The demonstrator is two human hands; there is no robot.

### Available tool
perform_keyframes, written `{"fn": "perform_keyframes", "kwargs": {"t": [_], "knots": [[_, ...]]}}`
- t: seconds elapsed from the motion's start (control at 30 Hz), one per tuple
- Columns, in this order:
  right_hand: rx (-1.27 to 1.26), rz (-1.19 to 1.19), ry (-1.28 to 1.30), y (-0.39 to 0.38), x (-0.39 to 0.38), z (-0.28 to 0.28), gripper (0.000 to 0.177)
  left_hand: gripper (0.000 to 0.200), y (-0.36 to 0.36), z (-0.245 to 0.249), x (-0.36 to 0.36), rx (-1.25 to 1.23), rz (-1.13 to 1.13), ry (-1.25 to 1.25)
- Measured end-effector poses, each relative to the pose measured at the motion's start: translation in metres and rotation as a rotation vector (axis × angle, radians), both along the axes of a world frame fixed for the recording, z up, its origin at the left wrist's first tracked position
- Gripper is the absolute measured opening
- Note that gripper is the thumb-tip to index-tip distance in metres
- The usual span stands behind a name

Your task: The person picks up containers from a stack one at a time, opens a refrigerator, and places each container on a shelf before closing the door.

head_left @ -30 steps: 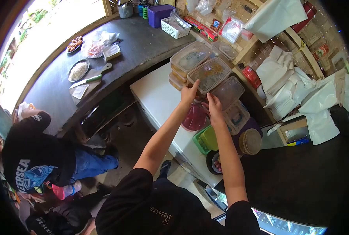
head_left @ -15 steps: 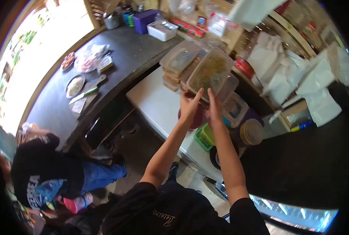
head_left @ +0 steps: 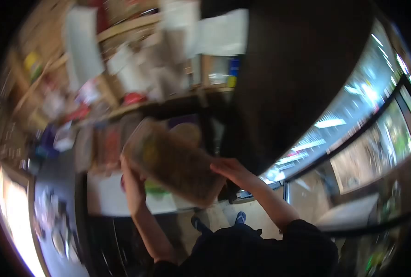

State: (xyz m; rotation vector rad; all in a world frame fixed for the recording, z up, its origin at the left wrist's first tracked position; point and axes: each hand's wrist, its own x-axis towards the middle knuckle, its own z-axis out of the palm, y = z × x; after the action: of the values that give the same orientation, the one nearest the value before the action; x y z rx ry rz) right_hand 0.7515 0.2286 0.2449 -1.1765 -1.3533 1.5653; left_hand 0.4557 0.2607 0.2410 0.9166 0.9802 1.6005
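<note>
A clear plastic food container, blurred by motion, is held up in front of me between both hands. Its contents look yellowish and dark, but I cannot make out what they are. My left hand grips its left end, with part of the fingers hidden under it. At the opposite end, my right hand is closed on the right edge. Behind and below lie stacked food containers, a round-lidded tub and a green container, on a white top.
A large dark panel rises at the right, beside a lit glass-fronted cooler. White plastic bags hang along the wall. A grey counter with blurred items runs down the left side, near a bright window opening.
My view has swung to the right. The food container has come off the stack and moved right with my hands, which now hold its opposite ends. The co-worker is out of sight.
</note>
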Motion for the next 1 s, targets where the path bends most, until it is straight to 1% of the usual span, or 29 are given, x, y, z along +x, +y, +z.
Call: {"fn": "perform_keyframes", "kwargs": {"t": [0.07,0.1,0.17,0.2,0.23,0.3,0.37,0.4,0.47,0.53,0.6,0.7,0.77,0.8,0.83,0.87,0.93,0.97,1.0], "knots": [[0.047,0.019,-0.103,-0.033,0.060,0.012,0.052,0.062,-0.017,-0.001,0.037,-0.023,-0.084,0.082],[0.010,0.022,-0.117,-0.050,0.090,0.018,0.053,0.061,-0.025,-0.007,0.051,-0.053,-0.181,0.015],[0.073,0.000,0.032,-0.087,0.149,0.027,0.058,0.059,-0.056,-0.032,0.093,-0.037,-0.390,-0.124],[0.063,-0.047,0.021,-0.107,0.179,0.031,0.064,0.059,-0.074,-0.036,0.120,-0.086,-0.385,-0.123],[0.057,-0.100,0.107,-0.130,0.208,0.029,0.078,0.060,-0.090,-0.040,0.150,-0.136,-0.376,-0.122],[0.158,-0.186,0.177,-0.175,0.261,0.021,0.091,0.067,-0.120,-0.037,0.209,-0.256,-0.446,-0.191],[0.152,-0.130,0.163,-0.218,0.313,0.004,0.090,0.068,-0.133,-0.028,0.265,-0.239,-0.612,-0.119],[0.177,-0.312,0.161,-0.238,0.320,0.002,0.089,0.068,-0.134,-0.023,0.290,-0.230,-0.690,-0.082],[0.128,-0.508,0.156,-0.279,0.352,-0.029,0.085,0.066,-0.126,-0.035,0.333,-0.268,-0.842,-0.020],[0.073,-0.669,0.171,-0.294,0.373,-0.039,0.080,0.062,-0.123,-0.008,0.388,-0.335,-0.842,0.086],[-0.004,-0.792,0.201,-0.302,0.388,-0.030,0.072,0.062,-0.113,0.003,0.431,-0.379,-0.936,-0.002],[0.059,-0.840,0.209,-0.295,0.410,-0.031,0.065,0.062,-0.092,0.008,0.479,-0.277,-0.880,0.082],[0.151,-0.853,0.250,-0.275,0.415,-0.023,0.062,0.060,-0.078,0.019,0.499,-0.297,-0.836,0.077],[0.195,-0.863,0.274,-0.261,0.415,-0.018,0.061,0.056,-0.069,0.025,0.504,-0.268,-0.830,0.049],[0.193,-0.852,0.335,-0.246,0.416,-0.012,0.059,0.052,-0.058,0.027,0.507,-0.202,-0.755,0.046],[0.193,-0.842,0.395,-0.227,0.417,-0.005,0.058,0.059,-0.053,0.040,0.508,-0.148,-0.776,0.011],[0.202,-0.838,0.506,-0.186,0.411,0.006,0.053,0.068,-0.044,0.050,0.514,0.006,-0.729,-0.037],[0.212,-0.843,0.557,-0.164,0.407,0.009,0.050,0.069,-0.040,0.048,0.517,0.106,-0.659,-0.050],[0.228,-0.808,0.478,-0.143,0.407,0.010,0.046,0.069,-0.041,0.046,0.521,0.091,-0.484,0.034]]}}
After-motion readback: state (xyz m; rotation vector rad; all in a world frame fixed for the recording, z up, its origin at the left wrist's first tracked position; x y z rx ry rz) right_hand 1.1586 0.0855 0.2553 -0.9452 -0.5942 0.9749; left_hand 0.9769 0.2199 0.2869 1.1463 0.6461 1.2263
